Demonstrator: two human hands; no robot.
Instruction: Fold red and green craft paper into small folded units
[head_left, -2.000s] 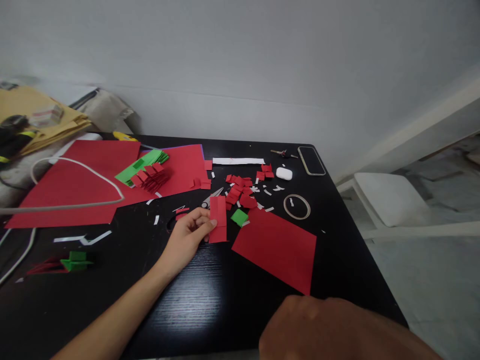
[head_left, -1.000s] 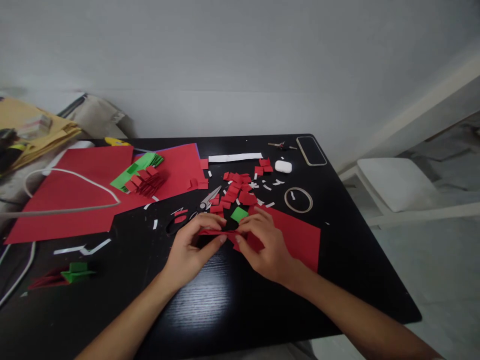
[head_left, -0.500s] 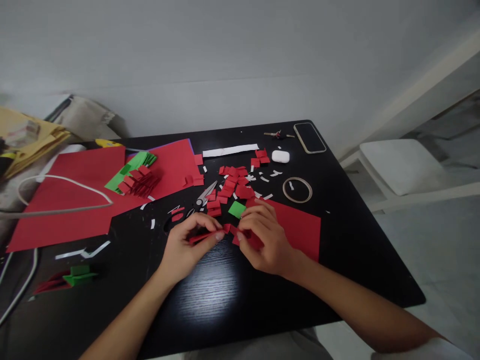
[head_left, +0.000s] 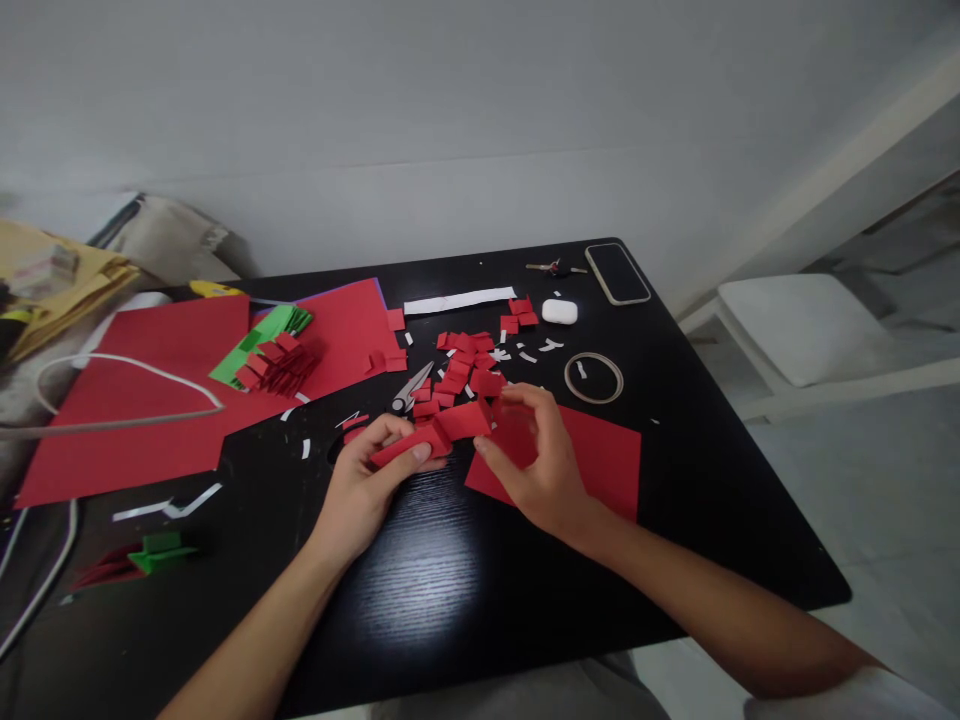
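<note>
My left hand (head_left: 367, 475) is closed on a folded red paper strip (head_left: 409, 443), with the thumb pressed flat on its face. The strip bends and runs on to the right, where its raised end (head_left: 469, 422) stands next to my right hand (head_left: 536, 460). My right hand is open, its thumb and fingers spread around that end; the thumb tip is at the strip's lower edge. A pile of small folded red paper pieces (head_left: 461, 365) lies just beyond. Scissors (head_left: 412, 387) lie behind my left hand, their handles partly hidden. Under my right hand is a red paper sheet (head_left: 600, 460).
Larger red sheets (head_left: 157, 400), a green and red folded-paper stack (head_left: 277, 360) and a white cable (head_left: 150, 370) lie left. Farther right are a tape ring (head_left: 594, 379), a white case (head_left: 559, 312), keys (head_left: 555, 267) and a phone (head_left: 617, 274). White paper scraps (head_left: 528, 356) are scattered about.
My right hand has gone from a pinch on the strip to spread fingers. The strip has turned so its broad red face shows, and the green piece is out of sight.
</note>
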